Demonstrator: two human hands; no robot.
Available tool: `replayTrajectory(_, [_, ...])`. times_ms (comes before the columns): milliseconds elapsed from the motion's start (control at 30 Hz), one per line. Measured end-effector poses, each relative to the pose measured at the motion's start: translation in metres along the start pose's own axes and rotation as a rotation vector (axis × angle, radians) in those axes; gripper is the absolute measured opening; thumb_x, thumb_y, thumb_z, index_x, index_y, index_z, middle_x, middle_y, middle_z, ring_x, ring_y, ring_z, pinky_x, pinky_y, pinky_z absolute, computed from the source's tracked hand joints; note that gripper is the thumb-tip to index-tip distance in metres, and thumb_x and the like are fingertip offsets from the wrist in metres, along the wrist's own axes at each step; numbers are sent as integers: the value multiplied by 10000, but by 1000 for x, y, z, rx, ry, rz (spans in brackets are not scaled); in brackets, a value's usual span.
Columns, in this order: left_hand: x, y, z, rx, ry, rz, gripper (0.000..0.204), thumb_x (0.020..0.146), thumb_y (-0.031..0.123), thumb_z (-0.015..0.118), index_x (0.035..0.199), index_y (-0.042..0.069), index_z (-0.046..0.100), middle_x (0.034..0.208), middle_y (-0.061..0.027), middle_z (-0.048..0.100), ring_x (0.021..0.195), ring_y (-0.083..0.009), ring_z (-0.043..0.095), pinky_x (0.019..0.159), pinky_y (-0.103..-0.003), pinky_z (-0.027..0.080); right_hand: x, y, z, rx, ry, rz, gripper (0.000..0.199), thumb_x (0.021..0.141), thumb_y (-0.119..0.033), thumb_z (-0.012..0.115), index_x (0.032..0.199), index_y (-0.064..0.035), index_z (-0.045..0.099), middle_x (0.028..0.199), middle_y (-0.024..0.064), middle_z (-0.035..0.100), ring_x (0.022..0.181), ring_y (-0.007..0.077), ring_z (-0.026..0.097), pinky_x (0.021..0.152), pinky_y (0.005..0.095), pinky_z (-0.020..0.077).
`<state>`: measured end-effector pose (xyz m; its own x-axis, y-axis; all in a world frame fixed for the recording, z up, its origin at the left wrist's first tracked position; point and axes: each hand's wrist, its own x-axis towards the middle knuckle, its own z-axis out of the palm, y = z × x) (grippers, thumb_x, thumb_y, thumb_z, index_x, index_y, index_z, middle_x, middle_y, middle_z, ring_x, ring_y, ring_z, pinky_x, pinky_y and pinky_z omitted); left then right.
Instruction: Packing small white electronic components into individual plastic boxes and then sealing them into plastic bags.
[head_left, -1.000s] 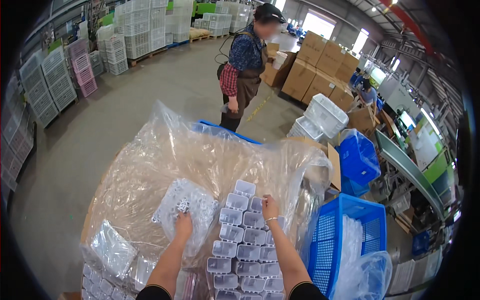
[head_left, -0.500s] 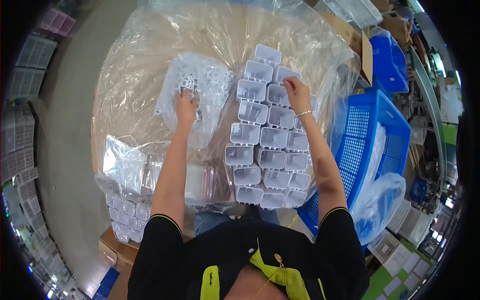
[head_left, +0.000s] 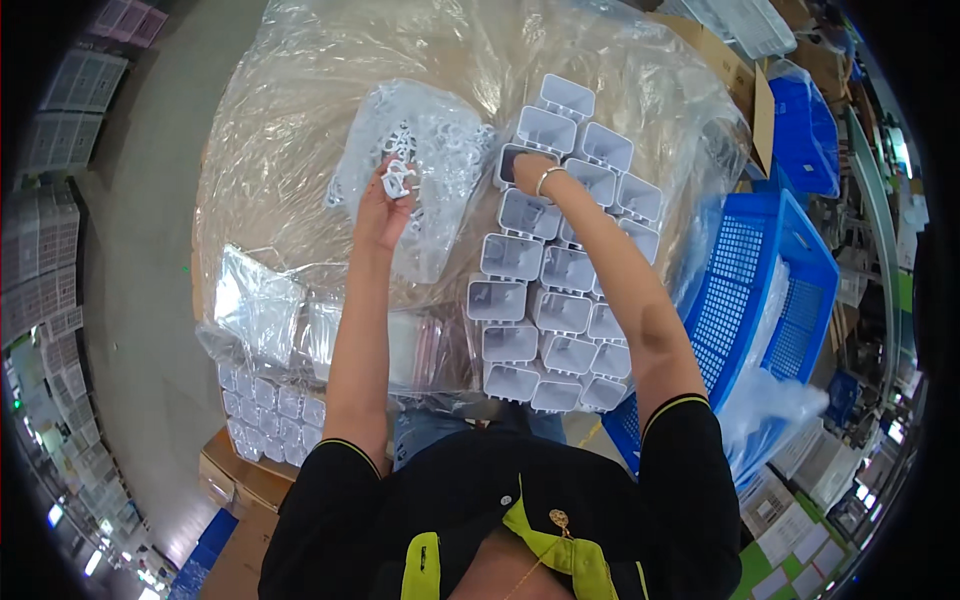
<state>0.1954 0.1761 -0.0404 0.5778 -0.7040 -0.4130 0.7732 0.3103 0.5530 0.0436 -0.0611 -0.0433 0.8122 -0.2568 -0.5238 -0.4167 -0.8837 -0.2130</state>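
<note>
Here, left hand (head_left: 378,212): we see it pinching white plastic clips (head_left: 398,180), which protrude ahead.
Right hand (head_left: 537,174): at light-grey bin's (head_left: 508,164) opening; its grip we cannot tell.

White pieces (head_left: 398,179) raised in left hand (head_left: 381,212), right hand (head_left: 536,174) at another bin (head_left: 508,163)

1. Looks out from the person's head, through the left lens of a side-by-side fisheye pair.
2. Faces steeply down, past the black shirt (head_left: 400,520) at the lower edge, onto the clear plastic sheet (head_left: 290,160).
3. Shows left hand (head_left: 380,212) and right hand (head_left: 537,175) from above, near.
4. Sweeps wide, from floor (head_left: 140,250) at left to blue crate (head_left: 737,255) at right, bending straight edges.
</note>
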Motion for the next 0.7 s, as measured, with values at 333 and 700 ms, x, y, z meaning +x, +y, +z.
replayTrajectory(333, [-12, -1, 5, -519, -132, -227, 339, 883, 108, 497, 1212, 28, 497, 1063, -162, 552, 724, -193, 510, 529, -252, 379, 12, -5, -12, 27, -192, -3, 249, 781, -136, 528, 928, 33, 636, 996, 245, 624, 936, 361, 611, 809, 408, 480])
replayTrajectory(700, [-18, -3, 10, -455, -113, -246, 337, 927, 101, 487, 1252, 14, 465, 1171, -173, 536, 838, -219, 576, 654, -296, 493, -14, -15, -17, 25, 63, -8, 136, 719, -38, 571, 828, -23, 651, 911, 207, 642, 897, 346, 619, 783, 410, 493])
